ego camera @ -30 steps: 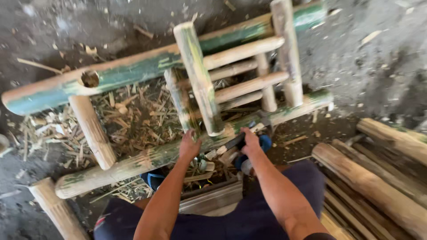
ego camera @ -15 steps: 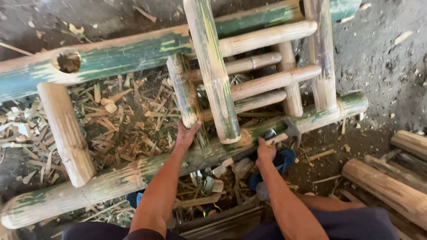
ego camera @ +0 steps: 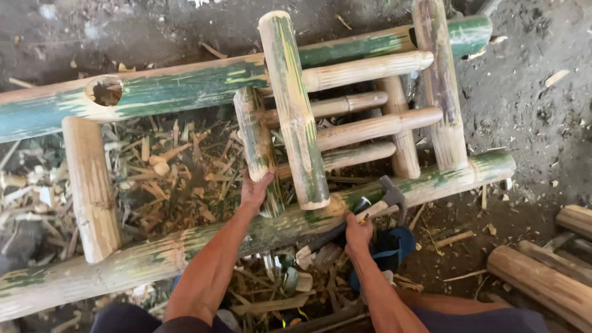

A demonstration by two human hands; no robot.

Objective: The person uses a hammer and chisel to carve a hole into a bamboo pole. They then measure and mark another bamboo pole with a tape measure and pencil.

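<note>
Right hand dropped; hammer head now points up-right.

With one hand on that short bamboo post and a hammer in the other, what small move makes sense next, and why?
Probably lift the hammer and tap the short bamboo post. The left hand grips that post's lower end against the long bamboo pole, as if steadying it, while the right hand holds the hammer's handle with its head resting low by the pole. Which spot to strike is hard to tell.

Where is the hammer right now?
In the head view, the metal-headed hammer is right of centre, held in the right hand, its head over the long green bamboo pole.
</note>
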